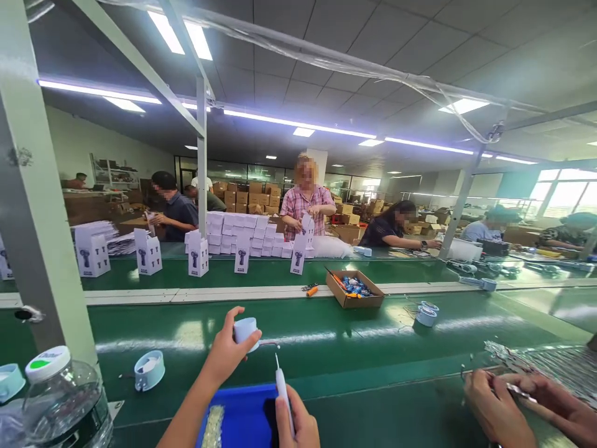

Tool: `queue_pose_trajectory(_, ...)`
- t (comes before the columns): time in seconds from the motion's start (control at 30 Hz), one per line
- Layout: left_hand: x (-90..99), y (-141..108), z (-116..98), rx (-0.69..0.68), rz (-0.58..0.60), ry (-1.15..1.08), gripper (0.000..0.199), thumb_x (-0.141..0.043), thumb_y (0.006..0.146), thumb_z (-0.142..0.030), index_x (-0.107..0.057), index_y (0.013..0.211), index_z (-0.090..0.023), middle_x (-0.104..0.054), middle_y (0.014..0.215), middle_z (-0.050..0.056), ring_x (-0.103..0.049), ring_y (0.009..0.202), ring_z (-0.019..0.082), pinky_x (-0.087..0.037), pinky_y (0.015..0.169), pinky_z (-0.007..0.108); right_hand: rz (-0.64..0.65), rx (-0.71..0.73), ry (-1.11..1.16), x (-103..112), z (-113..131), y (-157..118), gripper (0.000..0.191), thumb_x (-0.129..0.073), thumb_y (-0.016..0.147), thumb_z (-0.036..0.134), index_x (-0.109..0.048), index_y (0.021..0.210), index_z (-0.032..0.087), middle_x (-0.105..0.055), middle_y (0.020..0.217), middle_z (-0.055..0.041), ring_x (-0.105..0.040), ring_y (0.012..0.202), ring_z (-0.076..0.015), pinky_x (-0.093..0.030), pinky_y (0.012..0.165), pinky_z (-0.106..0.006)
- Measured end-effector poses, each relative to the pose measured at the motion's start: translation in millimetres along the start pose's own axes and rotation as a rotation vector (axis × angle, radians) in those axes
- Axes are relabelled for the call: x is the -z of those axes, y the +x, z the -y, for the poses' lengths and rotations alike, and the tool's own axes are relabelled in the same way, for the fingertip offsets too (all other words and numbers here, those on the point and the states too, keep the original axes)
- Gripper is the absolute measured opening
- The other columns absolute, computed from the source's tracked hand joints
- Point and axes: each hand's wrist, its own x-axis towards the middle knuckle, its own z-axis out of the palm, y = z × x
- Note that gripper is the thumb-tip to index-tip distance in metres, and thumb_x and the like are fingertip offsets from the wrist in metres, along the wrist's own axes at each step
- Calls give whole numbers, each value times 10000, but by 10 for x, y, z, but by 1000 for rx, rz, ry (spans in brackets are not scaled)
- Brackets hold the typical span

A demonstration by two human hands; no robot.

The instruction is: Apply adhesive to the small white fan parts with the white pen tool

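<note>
A light blue round part [246, 331] with a short wire coming off it is held between the thumb and fingers of my left hand [227, 351]. My right hand [296, 418] grips a white pen-like tool [282, 392], its thin tip pointing up, just below the wire's end. Beneath both hands lies a blue tray [247, 401] with small pale pieces along its left side. Another light blue round part [149, 371] rests on the green surface to the left.
A plastic bottle [65, 398] stands at the left by a metal post. A cardboard box [355, 290] holds small colourful items. White cartons [196, 255] line the far belt. A co-worker's hands [508, 404] are at the right; other people work behind.
</note>
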Motion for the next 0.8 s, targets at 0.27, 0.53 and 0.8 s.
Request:
queue_pose_trajectory(0.27, 8, 35, 139, -32, 0, 22, 400, -627, 695, -520, -368, 789, -231, -475, 624, -50, -492, 508, 127, -445, 406, 218, 107, 2, 31, 90, 71, -5, 558, -405, 844, 579, -689, 976, 117, -631, 552, -26, -561, 449, -165, -367, 465, -239)
queue_pose_trajectory(0.53, 16, 83, 231, 5, -26, 97, 551, -607, 702, -552, -269, 1014, -250, -538, 816, -4, -581, 583, 169, -498, 496, 291, 155, 9, 18, 70, 38, -13, 567, -401, 852, 569, -685, 982, 97, -613, 528, -26, -544, 441, -159, -348, 464, -241)
queue_pose_trajectory(0.8, -2, 151, 337, 2, -103, 376, 590, -643, 637, -571, -265, 940, -233, -522, 817, 16, -581, 690, 214, -444, 612, 312, 150, -37, 68, 98, 95, -9, 506, -433, 846, 557, -680, 961, 129, -611, 550, -15, -535, 463, -150, -359, 471, -233)
